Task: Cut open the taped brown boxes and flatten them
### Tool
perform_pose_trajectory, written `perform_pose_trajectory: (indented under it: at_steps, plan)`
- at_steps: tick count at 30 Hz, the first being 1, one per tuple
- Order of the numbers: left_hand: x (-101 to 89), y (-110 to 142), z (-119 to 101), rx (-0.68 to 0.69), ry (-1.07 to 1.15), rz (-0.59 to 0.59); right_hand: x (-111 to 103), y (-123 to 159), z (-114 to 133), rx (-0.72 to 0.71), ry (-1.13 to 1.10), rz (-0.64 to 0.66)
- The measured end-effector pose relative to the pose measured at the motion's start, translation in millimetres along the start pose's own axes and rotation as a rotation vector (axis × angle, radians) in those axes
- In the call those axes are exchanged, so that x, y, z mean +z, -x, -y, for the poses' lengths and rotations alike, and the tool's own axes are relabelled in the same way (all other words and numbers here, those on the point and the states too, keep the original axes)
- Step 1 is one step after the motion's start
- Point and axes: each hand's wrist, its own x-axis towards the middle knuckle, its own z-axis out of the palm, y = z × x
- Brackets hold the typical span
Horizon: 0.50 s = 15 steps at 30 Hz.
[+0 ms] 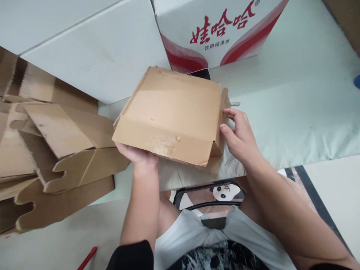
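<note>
A flat brown cardboard box (171,112), partly folded, is held up in front of me above my lap. My left hand (137,153) is under its near left corner, fingers hidden beneath the board and gripping it. My right hand (239,135) rests against the box's right side flap, thumb and fingers pressed on the flap's edge. The box's top face is worn, with scuffs along its near fold.
A pile of flattened cardboard pieces (50,150) lies at the left. A white carton with red Chinese lettering (213,33) stands behind the box, on a pale green mat (303,112). Large white boards (84,48) lean at the back left. A red object (87,258) pokes in below.
</note>
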Motion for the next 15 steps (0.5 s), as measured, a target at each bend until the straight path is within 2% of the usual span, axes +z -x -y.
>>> perform_pose_trajectory:
  at_steps: [3, 9, 15]
  plan:
    - [-0.2, 0.1, 1.4, 0.065, 0.064, -0.022, 0.7, 0.6, 0.9, 0.003, 0.0, -0.006]
    - [0.3, 0.7, 2.0, 0.053, 0.011, -0.001, -0.8, 0.5, 1.7, -0.004, 0.012, -0.013]
    - [5.6, 1.2, 0.3, 0.054, 0.034, -0.029, -2.0, 0.0, 0.7, -0.008, 0.021, -0.01]
